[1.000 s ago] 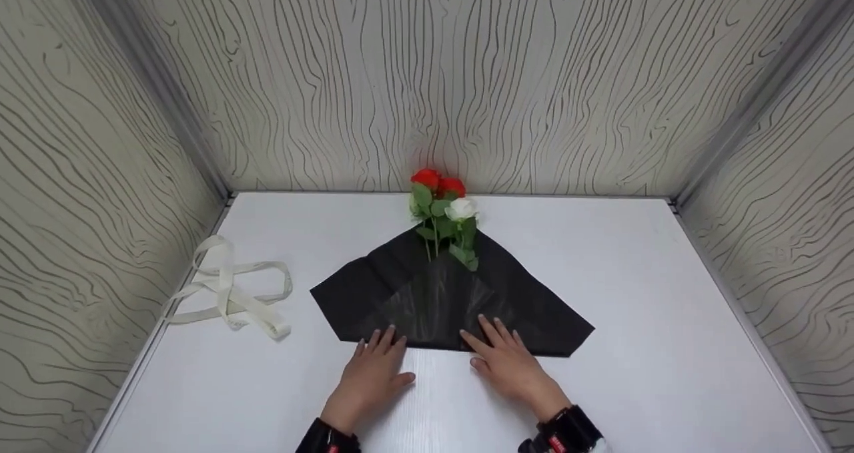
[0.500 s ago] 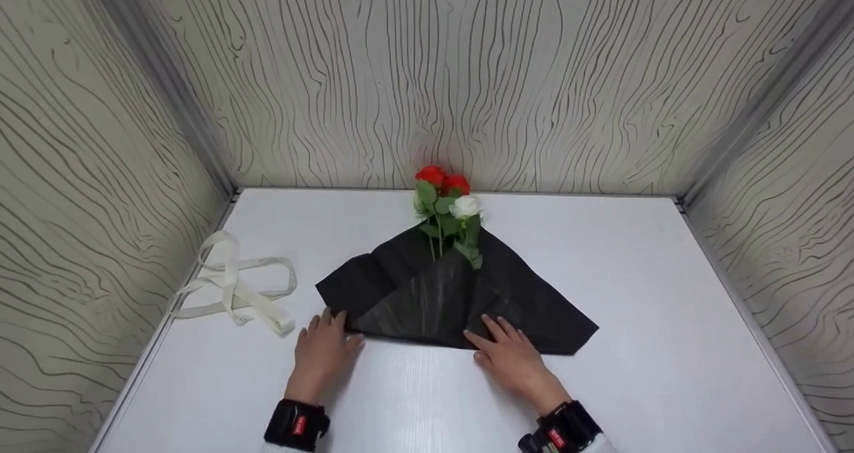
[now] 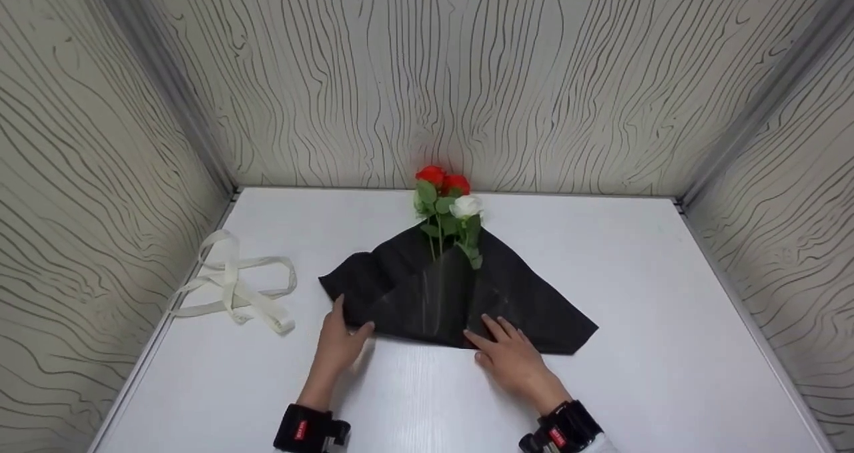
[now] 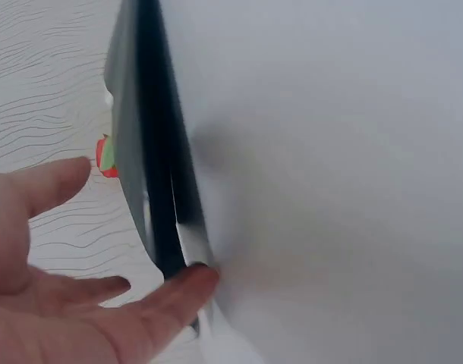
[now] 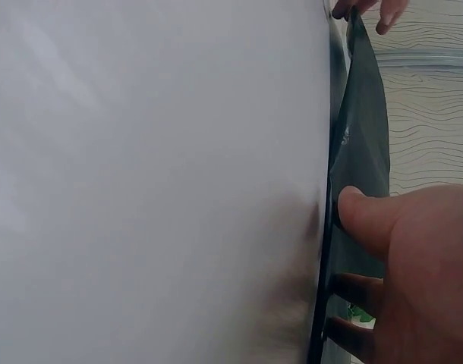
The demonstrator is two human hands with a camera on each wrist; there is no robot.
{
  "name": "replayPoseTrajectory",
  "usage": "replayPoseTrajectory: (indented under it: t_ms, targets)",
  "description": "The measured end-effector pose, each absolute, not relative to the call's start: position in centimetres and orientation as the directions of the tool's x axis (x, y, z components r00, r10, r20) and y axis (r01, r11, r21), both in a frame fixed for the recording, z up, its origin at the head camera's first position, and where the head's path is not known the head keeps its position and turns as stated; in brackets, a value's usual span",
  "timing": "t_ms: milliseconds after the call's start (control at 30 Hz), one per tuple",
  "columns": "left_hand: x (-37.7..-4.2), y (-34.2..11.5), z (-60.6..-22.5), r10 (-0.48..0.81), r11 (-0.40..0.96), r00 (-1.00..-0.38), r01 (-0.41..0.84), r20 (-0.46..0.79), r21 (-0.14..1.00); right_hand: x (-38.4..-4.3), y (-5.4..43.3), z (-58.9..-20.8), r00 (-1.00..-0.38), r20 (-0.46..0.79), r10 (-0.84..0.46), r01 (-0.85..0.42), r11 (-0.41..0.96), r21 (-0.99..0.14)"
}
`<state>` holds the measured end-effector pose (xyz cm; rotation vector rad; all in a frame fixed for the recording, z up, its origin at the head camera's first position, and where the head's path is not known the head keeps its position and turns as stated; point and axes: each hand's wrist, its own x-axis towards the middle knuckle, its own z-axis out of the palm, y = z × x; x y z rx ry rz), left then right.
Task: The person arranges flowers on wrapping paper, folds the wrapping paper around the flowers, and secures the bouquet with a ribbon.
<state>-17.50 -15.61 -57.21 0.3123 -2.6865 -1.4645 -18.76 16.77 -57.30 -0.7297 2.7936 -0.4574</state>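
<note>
The black wrapping sheet [image 3: 460, 303] lies half folded over the flower stems [image 3: 448, 229]. The left hand [image 3: 341, 339] pinches its 9 o'clock corner; the right hand [image 3: 508, 353] presses flat, fingers straight, at 5 o'clock. The side folds are judged undone, and the ribbon [image 3: 233, 286] lies unused on the bench [image 3: 667, 346].

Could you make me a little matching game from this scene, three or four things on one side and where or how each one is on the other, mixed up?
Things:
1. left hand
2. right hand
3. flowers
4. cream ribbon

Places or states:
A. lies loose on the white table, near its left edge
B. fingers flat on the near edge of the black wrapping sheet
C. at the sheet's left corner, the edge between thumb and fingers
D. heads stick out past the sheet's far point, near the back wall

Pairs: 1-C, 2-B, 3-D, 4-A
</note>
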Motion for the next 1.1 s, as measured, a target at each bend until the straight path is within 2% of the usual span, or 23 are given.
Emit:
replayPoseTrajectory:
  t_ms: [100,233,333,433,633,867,1100]
  targets:
    - [-18.1,-15.2,-57.3,-0.269,0.389,-0.963,-0.125,-0.017,0.913,-18.8,16.7,-57.3,-0.857,-0.127,-0.499,-0.433,0.832,-0.346]
    - [-18.7,-14.8,-57.4,-0.331,0.267,-0.943,-0.125,-0.031,0.956,-18.7,16.2,-57.4,-0.875,-0.084,-0.477,-0.428,0.843,-0.325]
    - [-18.9,-14.7,-57.7,-0.350,0.260,-0.936,-0.146,-0.048,0.954,-18.6,15.4,-57.5,-0.874,-0.020,-0.485,-0.460,0.840,-0.289]
    - [-19.0,-14.7,-57.8,-0.365,0.272,-0.928,-0.181,-0.073,0.945,-18.7,14.2,-57.5,-0.839,0.026,-0.543,-0.531,0.807,-0.258]
    - [-18.5,-14.8,-58.1,-0.369,0.280,-0.923,-0.223,-0.110,0.934,-19.2,12.1,-57.9,-0.775,-0.016,-0.632,-0.612,0.757,-0.229]
    - [-18.0,-14.3,-57.9,-0.371,0.255,-0.923,-0.203,-0.098,0.945,-19.3,11.1,-58.5,-0.784,-0.020,-0.621,-0.602,0.767,-0.220]
    - [-18.0,-12.7,-56.9,-0.424,0.091,-0.904,-0.112,-0.064,0.989,-19.4,10.9,-58.3,-0.784,-0.017,-0.620,-0.602,0.767,-0.222]
